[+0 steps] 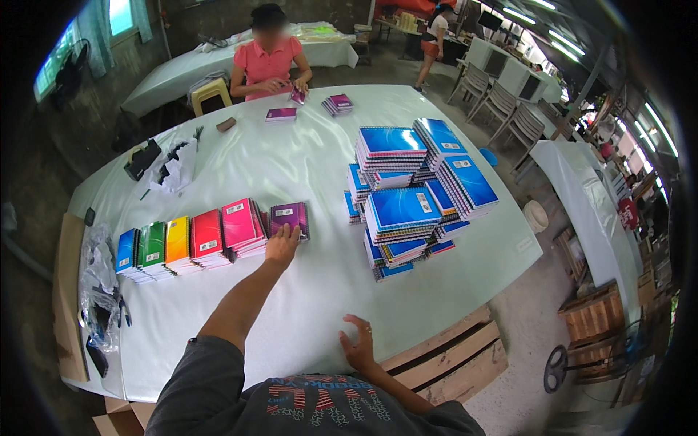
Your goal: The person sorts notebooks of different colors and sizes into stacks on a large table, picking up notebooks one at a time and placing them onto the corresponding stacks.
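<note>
My left hand [282,247] reaches forward to a purple spiral notebook [289,212], its fingers over the near edge of the cover. This notebook lies at the right end of a row of stacks: blue [126,248], green [152,244], yellow [177,239], red [206,232] and pink [241,221] notebooks. Near the table's front edge my right hand [358,347] hovers with curved fingers apart, holding nothing. Tall piles of blue spiral notebooks [403,207] stand ahead of it, to the right.
Across the white-covered table [305,305], a person in a pink shirt [267,65] handles a small purple notebook [297,95]; more purple notebooks [337,104] lie nearby. Plastic bags [174,167] sit at left. A wooden pallet [454,356] stands by the near right edge.
</note>
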A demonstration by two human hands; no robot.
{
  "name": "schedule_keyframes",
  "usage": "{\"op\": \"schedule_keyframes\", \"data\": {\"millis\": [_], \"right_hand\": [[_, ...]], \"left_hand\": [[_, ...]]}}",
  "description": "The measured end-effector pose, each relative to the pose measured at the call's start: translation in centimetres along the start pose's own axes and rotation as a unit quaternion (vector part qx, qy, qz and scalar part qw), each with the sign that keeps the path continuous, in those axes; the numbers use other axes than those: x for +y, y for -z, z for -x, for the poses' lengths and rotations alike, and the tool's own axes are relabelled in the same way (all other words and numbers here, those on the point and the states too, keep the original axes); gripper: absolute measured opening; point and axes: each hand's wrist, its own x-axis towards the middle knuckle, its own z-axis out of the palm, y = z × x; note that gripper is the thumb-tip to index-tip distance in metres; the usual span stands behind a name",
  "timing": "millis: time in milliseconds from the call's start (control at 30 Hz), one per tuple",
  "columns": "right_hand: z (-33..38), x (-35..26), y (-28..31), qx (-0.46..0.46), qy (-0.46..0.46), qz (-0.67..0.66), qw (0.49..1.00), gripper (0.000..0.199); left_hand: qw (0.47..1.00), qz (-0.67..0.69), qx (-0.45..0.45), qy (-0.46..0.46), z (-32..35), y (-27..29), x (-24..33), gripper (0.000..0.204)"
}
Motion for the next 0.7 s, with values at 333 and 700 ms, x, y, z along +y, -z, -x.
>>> {"op": "schedule_keyframes", "data": {"millis": [333,700], "right_hand": [[0.6,0.7,-1.6,-0.075,-0.004,0.113,0.991,0.026],[0.5,0.3,-1.8,-0.059,0.014,0.114,0.992,0.023]], "left_hand": [[0.999,0.006,-0.011,-0.049,-0.4,2.7,-0.1,0.034],[1.0,-0.008,-0.021,-0.005,0.6,2.4,1.0,0.033]]}}
